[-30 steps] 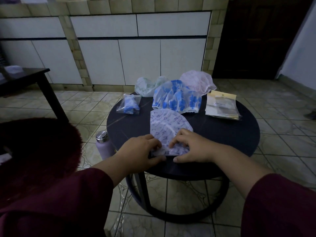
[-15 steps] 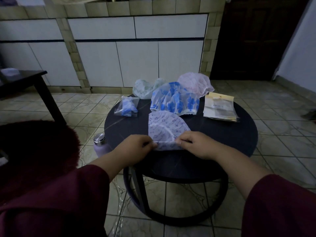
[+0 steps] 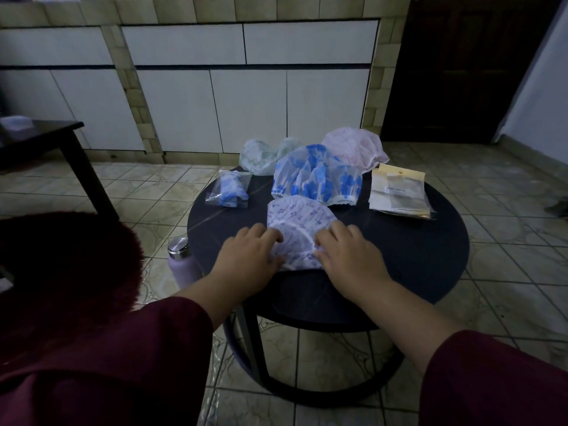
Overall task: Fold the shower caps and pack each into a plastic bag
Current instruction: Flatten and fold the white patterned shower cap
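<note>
On the near half of the round table [image 3: 430, 256] lies the purple cap [image 3: 296, 221], folded over on itself so its white elastic edge runs across the middle. My left hand [image 3: 250, 261] rests on the cap's left edge, fingers bent a little and laid flat on the plastic, pressing it down; nothing gripped. My right hand [image 3: 345, 256] does the same on the cap's right edge, fingers spread loosely and pressing, thumb tip on the near fold. Both palms face down, wrists over the table's near edge.

Just behind the purple cap, touching it, sits the blue cap [image 3: 316, 176], puffed up and unfolded. Behind that at the far edge: green cap [image 3: 266, 153] to the left, pink cap [image 3: 353, 144] to the right, both unfolded, both touching the blue cap. At the left edge a packed bag [image 3: 229, 189] with a folded blue cap inside lies flat, apart from the rest. At the right edge a bag stack [image 3: 398, 192] with a yellow header card lies flat, near the pink cap.

Off the table on the floor by its left side stands a bottle [image 3: 181, 259] with a steel lid. Dark red sleeves cover both my forearms.
</note>
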